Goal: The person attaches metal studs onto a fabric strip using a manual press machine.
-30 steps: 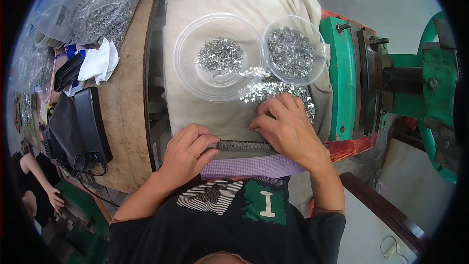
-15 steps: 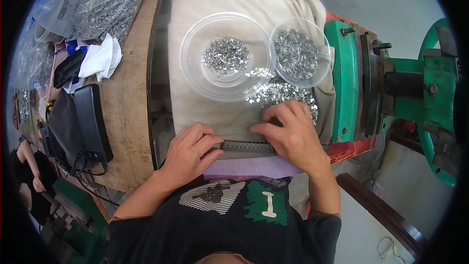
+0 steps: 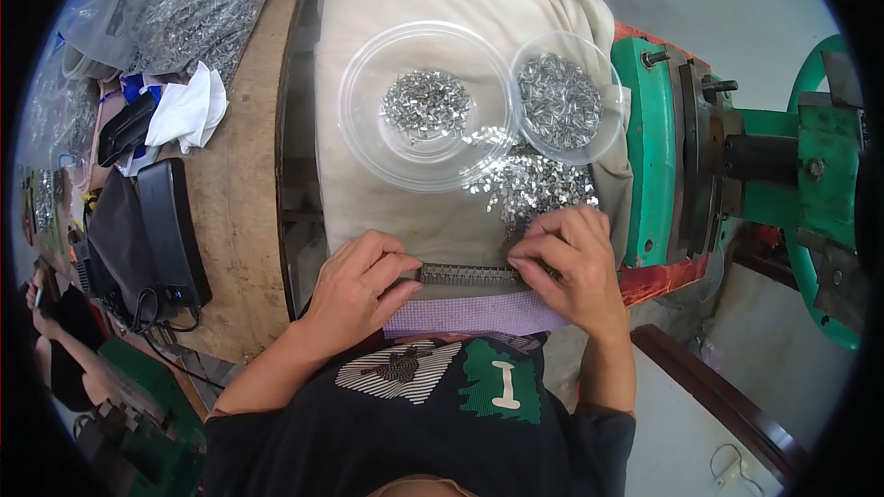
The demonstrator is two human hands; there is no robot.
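Note:
A long dark metal strip with a row of slots or teeth lies crosswise in front of me on the cloth. My left hand pinches its left end between thumb and fingers. At the right part of the strip, my right hand has thumb and fingertips drawn together; whatever is between them is too small or hidden to make out. Just beyond that hand lies a heap of small shiny metal pieces. Farther back stand a wide clear plastic tub with small metal parts and a smaller clear tub with thin pin-like parts.
A beige cloth covers the work surface, with a purple checked strip along its near edge. To the right is a green machine vise. The wooden table at left holds bags, white cloth and a black device. Another person's arm shows far left.
My right hand has moved right and slightly nearer, from above the strip's middle to its right part. My left hand keeps its hold. The other person's arm at far left has shifted.

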